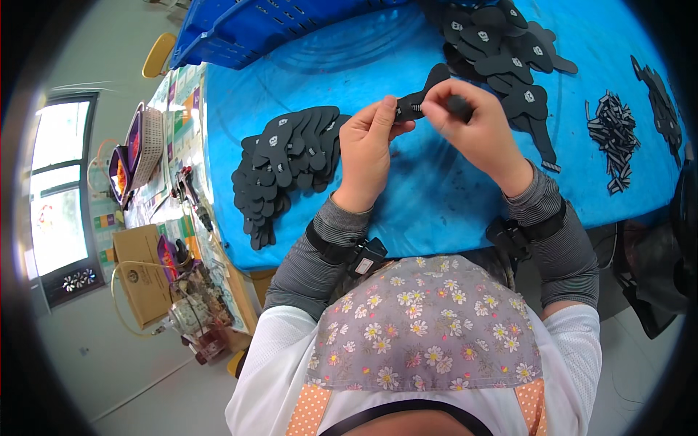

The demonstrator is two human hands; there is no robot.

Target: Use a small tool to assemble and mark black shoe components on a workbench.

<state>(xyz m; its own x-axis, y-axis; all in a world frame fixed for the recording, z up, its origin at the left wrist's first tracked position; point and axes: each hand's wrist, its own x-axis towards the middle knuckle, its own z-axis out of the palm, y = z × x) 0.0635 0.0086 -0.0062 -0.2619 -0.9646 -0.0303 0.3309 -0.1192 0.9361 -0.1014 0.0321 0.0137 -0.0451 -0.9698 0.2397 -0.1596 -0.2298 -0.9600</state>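
Between both hands, above the middle of the blue-covered table, is a dark grey flat cut-out piece (434, 75) with rounded ends. A small black-and-white striped tab (416, 107) shows on it. My left hand (367, 149) pinches one end of the piece between thumb and fingers. My right hand (476, 127) is closed at the striped tab, its fingertips partly hidden; a dark rounded bit shows by its curled fingers. Left of my hands lies a fanned pile of similar grey pieces (276, 142). Another loose pile of grey pieces (502, 62) lies beyond my right hand.
A heap of small striped strips (612, 134) lies on the right of the blue table cover (436, 211), with more dark pieces (658, 105) farther right. A blue plastic crate (254, 29) stands at the far left. Left of the table are a white basket (149, 138) and a cardboard box (138, 272).
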